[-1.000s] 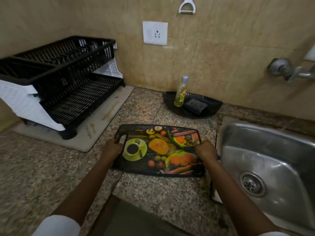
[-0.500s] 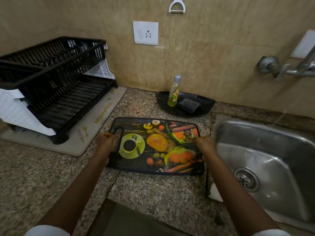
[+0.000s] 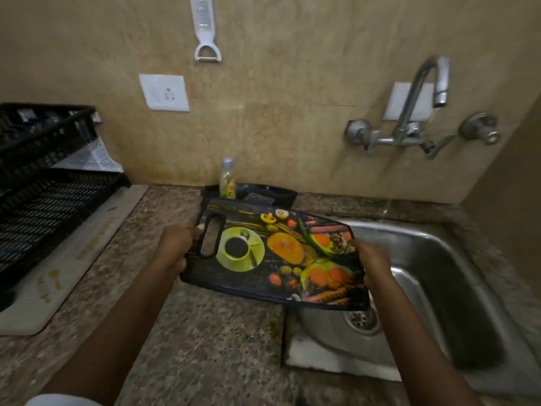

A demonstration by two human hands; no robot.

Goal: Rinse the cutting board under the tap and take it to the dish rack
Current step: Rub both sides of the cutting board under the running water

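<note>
Over the sink's [image 3: 456, 276] left rim, both hands [image 3: 175, 249] [image 3: 373, 263] grip the picture-printed cutting board [image 3: 275, 256]; the bottle's [image 3: 227, 180] label seems unreadable.

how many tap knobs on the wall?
2. One knob sits left of the tap, the other knob right of it, both on the wall above the sink. None looks hidden.

White peeler [image 3: 205, 30] hanging on the wall above a socket [image 3: 164, 92]; soap bottle [image 3: 227, 179] standing in a black tray [image 3: 281, 194]; speckled counter [image 3: 210, 341] lying below.
</note>
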